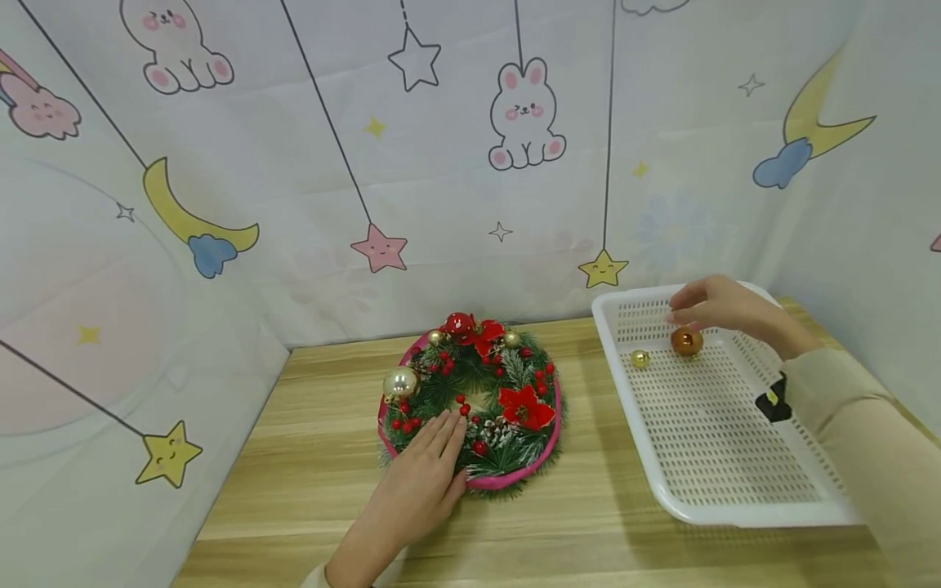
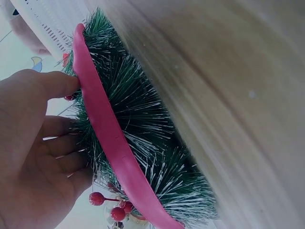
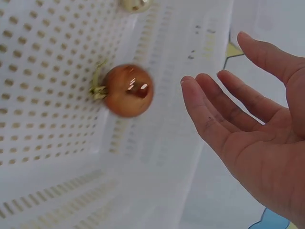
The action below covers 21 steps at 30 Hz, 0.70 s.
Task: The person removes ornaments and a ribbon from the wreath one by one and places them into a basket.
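A green Christmas wreath point(image 1: 507, 457) with a pink ribbon point(image 2: 107, 124), red flowers, berries and baubles lies on the table. My left hand point(image 1: 422, 474) rests on its near left side, fingers nearly straight; in the left wrist view the thumb touches the ribbon's edge. Over the far end of the white basket point(image 1: 662, 482) hovers my right hand point(image 1: 716, 306), holding nothing, its fingers apart and slightly bent. Just below it an orange bauble point(image 3: 128, 90) with a gold cap lies in the basket. A small gold bauble point(image 1: 640, 359) sits to its left.
The wooden table point(image 1: 294, 457) carries the wreath at the middle and the basket at the right. Behind stands a fabric backdrop point(image 1: 448, 180) printed with rabbits, stars and moons. A black strap point(image 1: 773, 400) is on the right wrist.
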Each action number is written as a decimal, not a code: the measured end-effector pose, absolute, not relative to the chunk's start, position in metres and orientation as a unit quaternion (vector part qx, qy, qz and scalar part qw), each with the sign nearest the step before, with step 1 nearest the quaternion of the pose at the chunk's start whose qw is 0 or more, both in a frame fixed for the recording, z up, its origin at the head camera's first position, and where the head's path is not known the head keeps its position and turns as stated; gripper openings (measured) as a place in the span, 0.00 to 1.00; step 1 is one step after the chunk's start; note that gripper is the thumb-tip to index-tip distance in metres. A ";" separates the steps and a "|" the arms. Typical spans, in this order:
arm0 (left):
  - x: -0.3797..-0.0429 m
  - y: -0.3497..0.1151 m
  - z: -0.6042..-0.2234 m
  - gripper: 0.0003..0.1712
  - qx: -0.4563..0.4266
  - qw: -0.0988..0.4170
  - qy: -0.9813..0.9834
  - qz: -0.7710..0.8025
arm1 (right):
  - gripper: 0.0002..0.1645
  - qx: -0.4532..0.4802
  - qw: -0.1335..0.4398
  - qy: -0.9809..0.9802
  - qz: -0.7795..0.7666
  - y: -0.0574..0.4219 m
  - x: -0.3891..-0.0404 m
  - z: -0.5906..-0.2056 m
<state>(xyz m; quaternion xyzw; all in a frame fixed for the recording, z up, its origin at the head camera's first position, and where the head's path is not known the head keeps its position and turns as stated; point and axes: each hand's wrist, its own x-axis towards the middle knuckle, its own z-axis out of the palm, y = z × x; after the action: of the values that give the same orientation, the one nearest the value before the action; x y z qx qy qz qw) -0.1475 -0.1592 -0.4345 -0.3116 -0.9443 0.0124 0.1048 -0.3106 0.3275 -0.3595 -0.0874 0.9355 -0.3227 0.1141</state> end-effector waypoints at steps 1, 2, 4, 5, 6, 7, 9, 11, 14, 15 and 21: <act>-0.148 -0.159 -0.434 0.38 -0.311 0.104 -0.945 0.012 | 0.35 -0.089 0.113 0.936 -0.320 0.323 -0.310 -0.356; -0.148 -0.159 -0.434 0.38 -0.312 0.104 -0.944 0.011 | 0.36 -0.090 0.111 0.937 -0.318 0.319 -0.310 -0.353; -0.148 -0.159 -0.433 0.38 -0.311 0.103 -0.945 0.011 | 0.36 -0.100 0.108 0.937 -0.317 0.311 -0.309 -0.348; -0.147 -0.159 -0.433 0.38 -0.312 0.102 -0.945 0.010 | 0.36 -0.105 0.105 0.937 -0.316 0.306 -0.307 -0.345; -0.148 -0.159 -0.433 0.38 -0.312 0.101 -0.945 0.009 | 0.36 -0.108 0.103 0.938 -0.314 0.302 -0.307 -0.343; -0.148 -0.159 -0.433 0.38 -0.312 0.101 -0.945 0.010 | 0.36 -0.111 0.102 0.937 -0.314 0.298 -0.305 -0.341; -0.147 -0.159 -0.433 0.38 -0.312 0.101 -0.945 0.011 | 0.36 -0.121 0.100 0.936 -0.315 0.292 -0.304 -0.338; -0.147 -0.159 -0.433 0.38 -0.313 0.103 -0.944 0.012 | 0.35 -0.130 0.096 0.936 -0.314 0.285 -0.302 -0.335; -0.147 -0.159 -0.433 0.38 -0.314 0.106 -0.943 0.014 | 0.33 -0.149 0.091 0.934 -0.312 0.274 -0.299 -0.328; -0.146 -0.159 -0.433 0.38 -0.313 0.107 -0.943 0.015 | 0.32 -0.157 0.086 0.933 -0.311 0.271 -0.298 -0.326; -0.147 -0.160 -0.433 0.38 -0.313 0.107 -0.944 0.014 | 0.30 -0.185 0.084 0.928 -0.312 0.251 -0.293 -0.314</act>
<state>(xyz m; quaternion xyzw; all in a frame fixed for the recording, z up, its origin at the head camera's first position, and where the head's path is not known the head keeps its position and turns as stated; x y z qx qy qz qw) -0.1466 -0.1601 -0.4333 -0.3131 -0.9436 0.0139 0.1066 -0.2925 0.2508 -0.3139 -0.1846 0.9283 -0.3116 0.0837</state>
